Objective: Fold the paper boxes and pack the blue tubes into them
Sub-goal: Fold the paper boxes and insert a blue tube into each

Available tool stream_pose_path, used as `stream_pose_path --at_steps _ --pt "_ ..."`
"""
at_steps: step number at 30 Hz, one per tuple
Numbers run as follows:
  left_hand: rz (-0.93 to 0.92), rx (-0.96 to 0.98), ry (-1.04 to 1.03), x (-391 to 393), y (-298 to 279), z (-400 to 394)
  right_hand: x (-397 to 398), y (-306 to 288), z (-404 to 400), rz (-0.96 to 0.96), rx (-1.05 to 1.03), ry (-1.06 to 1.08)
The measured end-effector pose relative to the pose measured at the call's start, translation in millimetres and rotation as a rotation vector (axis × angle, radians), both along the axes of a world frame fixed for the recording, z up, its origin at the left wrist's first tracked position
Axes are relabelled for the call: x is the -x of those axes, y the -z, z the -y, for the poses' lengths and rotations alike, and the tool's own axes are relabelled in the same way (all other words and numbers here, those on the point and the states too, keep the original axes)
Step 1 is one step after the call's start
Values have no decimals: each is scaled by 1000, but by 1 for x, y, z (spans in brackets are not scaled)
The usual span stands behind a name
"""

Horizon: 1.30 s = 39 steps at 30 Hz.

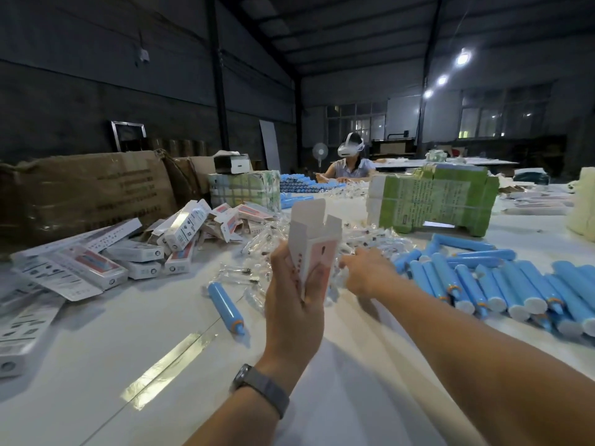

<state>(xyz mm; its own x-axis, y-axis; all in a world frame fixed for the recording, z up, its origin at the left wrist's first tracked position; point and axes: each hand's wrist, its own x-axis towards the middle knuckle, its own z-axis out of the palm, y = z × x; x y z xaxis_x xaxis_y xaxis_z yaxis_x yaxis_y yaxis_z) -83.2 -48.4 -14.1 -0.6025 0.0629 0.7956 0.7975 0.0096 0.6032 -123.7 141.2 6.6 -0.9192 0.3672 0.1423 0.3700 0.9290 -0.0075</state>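
Observation:
My left hand [294, 297] grips an upright white and pink paper box [314, 243] with its top flaps open, held above the white table [96, 365]. My right hand [367, 275] reaches just right of the box into a pile of clear plastic packets [257, 268], its fingers curled on some of them. One blue tube [225, 302] with an orange collar lies alone on the table left of my left hand. Several more blue tubes [502, 284] lie heaped to the right.
Packed and flat boxes [112, 262] are piled at the left, in front of a brown carton [90, 191]. Green wrapped bundles [434, 201] stand behind the packets. A person in a headset [351, 162] sits at the far side with more blue tubes.

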Motion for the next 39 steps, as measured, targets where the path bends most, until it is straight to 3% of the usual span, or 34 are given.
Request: stream_pose_path --at_steps 5,8,15,19,21,27,29,36,39 --pt "18 -10 7 0 1 -1 7 -1 1 24 33 -13" --pt "3 24 9 -4 1 -1 7 -4 3 -64 59 -23" --pt "-9 44 14 -10 3 -1 -34 -20 11 -581 234 -67" --pt "-6 39 20 -12 3 -1 -73 -49 26 -952 672 -232" --pt "-2 32 12 -12 4 -1 -99 -65 37 -1125 777 -354" --pt "13 34 27 -14 4 -3 -149 -96 61 -1330 990 -650" --pt "12 32 42 -15 5 -3 -149 -95 69 -1291 898 -702" --pt "5 30 89 -15 4 -4 -131 -67 67 -1150 43 -619" --pt "11 11 95 -14 3 -4 -128 -60 61 -1045 9 -620"
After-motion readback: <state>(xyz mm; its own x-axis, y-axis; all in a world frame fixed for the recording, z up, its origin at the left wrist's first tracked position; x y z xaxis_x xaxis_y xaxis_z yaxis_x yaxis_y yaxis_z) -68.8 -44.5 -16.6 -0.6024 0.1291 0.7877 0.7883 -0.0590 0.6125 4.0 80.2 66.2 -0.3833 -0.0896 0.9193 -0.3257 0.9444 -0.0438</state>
